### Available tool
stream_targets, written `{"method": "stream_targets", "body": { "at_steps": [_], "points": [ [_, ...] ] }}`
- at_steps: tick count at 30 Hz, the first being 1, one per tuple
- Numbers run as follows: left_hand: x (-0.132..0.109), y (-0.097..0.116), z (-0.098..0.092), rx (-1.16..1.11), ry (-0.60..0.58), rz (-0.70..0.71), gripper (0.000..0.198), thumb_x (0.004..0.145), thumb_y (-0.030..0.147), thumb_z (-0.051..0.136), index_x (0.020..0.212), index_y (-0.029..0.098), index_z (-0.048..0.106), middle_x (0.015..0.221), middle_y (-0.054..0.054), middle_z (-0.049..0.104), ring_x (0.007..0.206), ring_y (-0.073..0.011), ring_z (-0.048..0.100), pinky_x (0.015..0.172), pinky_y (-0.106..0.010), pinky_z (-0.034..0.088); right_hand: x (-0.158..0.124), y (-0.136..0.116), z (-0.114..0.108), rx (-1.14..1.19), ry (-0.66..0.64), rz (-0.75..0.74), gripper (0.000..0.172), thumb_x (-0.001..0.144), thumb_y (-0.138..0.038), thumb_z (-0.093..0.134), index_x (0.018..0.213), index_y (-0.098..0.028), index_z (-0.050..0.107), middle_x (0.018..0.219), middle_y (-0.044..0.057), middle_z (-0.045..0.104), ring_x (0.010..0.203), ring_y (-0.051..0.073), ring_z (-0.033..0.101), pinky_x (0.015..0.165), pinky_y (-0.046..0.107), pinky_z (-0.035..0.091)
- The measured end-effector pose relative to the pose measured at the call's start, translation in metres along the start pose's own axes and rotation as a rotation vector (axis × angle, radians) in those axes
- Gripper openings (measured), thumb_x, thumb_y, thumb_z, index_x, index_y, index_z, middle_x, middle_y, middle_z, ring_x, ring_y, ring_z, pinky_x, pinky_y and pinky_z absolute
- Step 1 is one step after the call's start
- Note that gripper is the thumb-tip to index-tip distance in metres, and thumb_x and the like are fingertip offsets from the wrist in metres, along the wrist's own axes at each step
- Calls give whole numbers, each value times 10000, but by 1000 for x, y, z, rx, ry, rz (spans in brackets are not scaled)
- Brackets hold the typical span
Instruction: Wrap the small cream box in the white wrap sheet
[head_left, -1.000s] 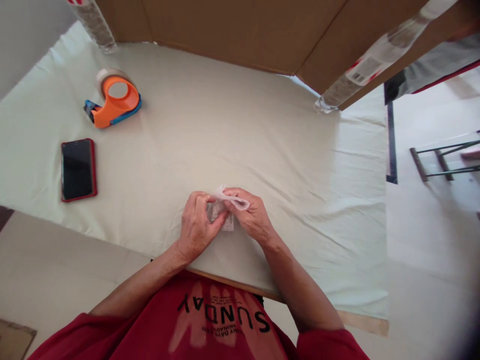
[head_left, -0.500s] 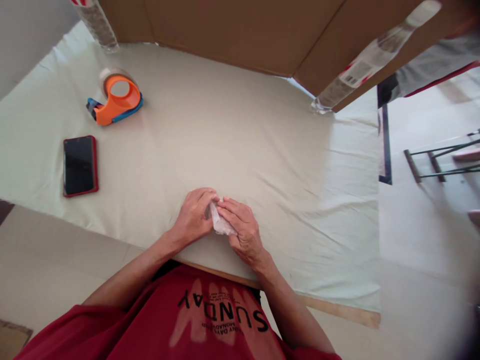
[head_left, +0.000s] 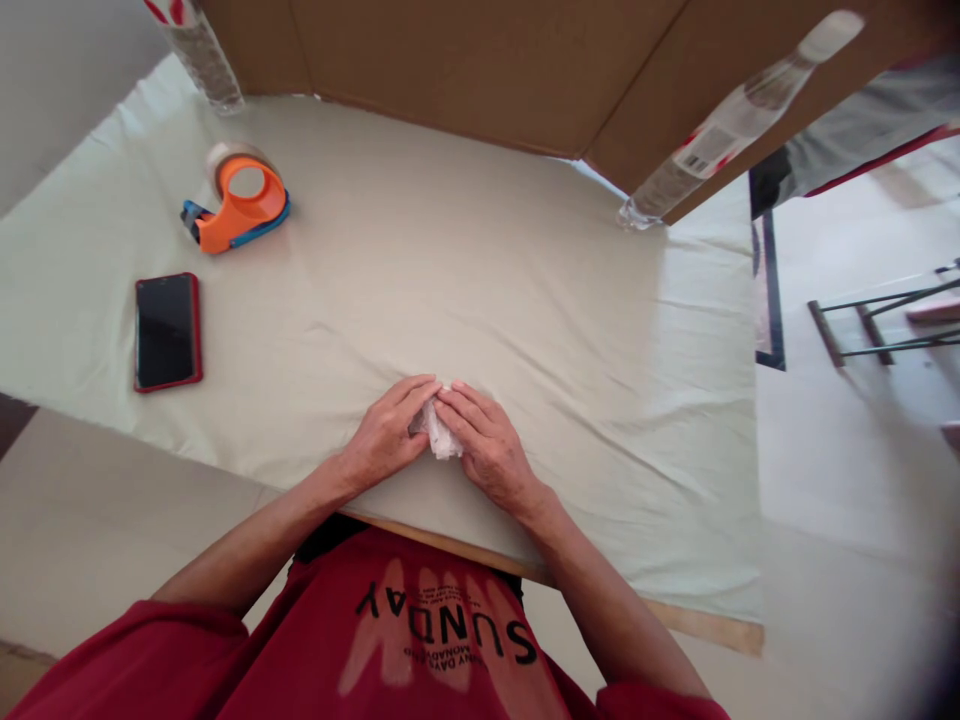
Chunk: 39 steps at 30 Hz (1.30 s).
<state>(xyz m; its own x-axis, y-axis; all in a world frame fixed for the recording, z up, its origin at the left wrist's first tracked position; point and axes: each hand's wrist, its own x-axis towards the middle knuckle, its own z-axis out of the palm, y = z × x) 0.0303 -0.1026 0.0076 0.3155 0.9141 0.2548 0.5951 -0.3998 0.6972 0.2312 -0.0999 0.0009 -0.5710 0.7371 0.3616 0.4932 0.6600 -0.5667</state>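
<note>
Between my two hands, near the table's front edge, is a small bundle of crumpled whitish, see-through wrapping (head_left: 444, 436). My left hand (head_left: 390, 428) curls around its left side with the fingers bent. My right hand (head_left: 491, 440) presses on it from the right, fingers lying over the top. The fingertips of both hands nearly meet at the bundle's far end. Whether anything lies inside the wrapping I cannot tell; the fingers hide much of it.
On the cloth-covered table (head_left: 420, 250) lie a red-cased phone (head_left: 168, 331) and an orange tape dispenser (head_left: 244, 205). A cardboard panel (head_left: 450, 70) stands at the back, with a water bottle (head_left: 739, 125) at right and another bottle (head_left: 201, 58) at left. A person's grey sleeve (head_left: 862, 130) shows beyond.
My right hand has turned a little and closed in further over the bundle, which now looks more upright and compact. The view has shifted slightly; the other things stay put.
</note>
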Motion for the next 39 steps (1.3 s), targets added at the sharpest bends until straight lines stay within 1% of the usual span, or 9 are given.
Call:
{"method": "stream_targets", "body": {
  "at_steps": [3,7,10,14,19,22,30,35,39],
  "points": [
    [16,4,-10,-104,-44,-139,451,757,159,600,1206,156,641,1163,-120,693,1036,-217,666,868,-349,586,20,4,-14,120,-45,55,517,894,-88,452,1361,-255,599,1380,95,640,1344,256,541,1105,511,467],
    [42,5,-24,-156,-174,-406,252,769,341,622,915,160,718,867,-30,689,715,-156,610,635,-266,514,51,9,-33,355,-175,287,380,925,-238,534,1291,-251,632,1238,67,714,1137,237,662,997,419,525],
    [58,1,-27,-198,-201,-512,265,795,376,577,876,159,706,702,15,628,618,-138,548,552,-241,437,61,13,-34,487,-181,434,509,876,-395,649,1351,-229,570,1246,80,699,1106,249,664,950,394,537],
    [66,-5,-24,-194,-162,-521,270,812,381,549,833,153,691,681,14,627,616,-136,535,550,-236,407,53,19,-18,516,-90,477,779,766,-439,763,1445,-204,460,1418,135,586,1256,300,589,1044,448,487],
    [59,-9,-21,-238,-31,-516,419,790,470,628,1056,151,684,871,-29,706,655,-134,586,629,-254,476,42,24,4,670,44,613,773,773,-460,743,1439,-212,439,1344,142,626,1173,280,638,989,438,531],
    [53,-12,-21,-206,60,-462,378,781,453,661,1008,150,677,886,-38,688,637,-119,566,621,-253,480,44,24,4,730,59,673,819,758,-457,758,1460,-217,411,1349,143,615,1126,267,657,934,412,560],
    [53,-20,-22,-196,-23,-246,326,790,311,677,1076,155,673,907,-35,673,703,-123,572,656,-252,482,45,27,-5,402,20,584,776,820,-487,692,1474,-173,416,1356,177,613,1193,314,619,980,492,529],
    [55,-21,-21,-215,-35,-290,337,774,335,710,1054,150,673,845,-29,658,693,-129,577,626,-241,470,37,32,1,46,215,388,829,858,-540,661,1529,-202,312,1515,216,432,1311,347,520,1016,553,491],
    [55,-19,-17,-263,-14,-317,292,764,311,705,1008,154,677,849,-33,672,671,-119,565,599,-228,457,35,29,2,-217,387,255,764,859,-517,682,1491,-221,371,1346,192,563,1221,335,570,989,526,486]
  ]
}}
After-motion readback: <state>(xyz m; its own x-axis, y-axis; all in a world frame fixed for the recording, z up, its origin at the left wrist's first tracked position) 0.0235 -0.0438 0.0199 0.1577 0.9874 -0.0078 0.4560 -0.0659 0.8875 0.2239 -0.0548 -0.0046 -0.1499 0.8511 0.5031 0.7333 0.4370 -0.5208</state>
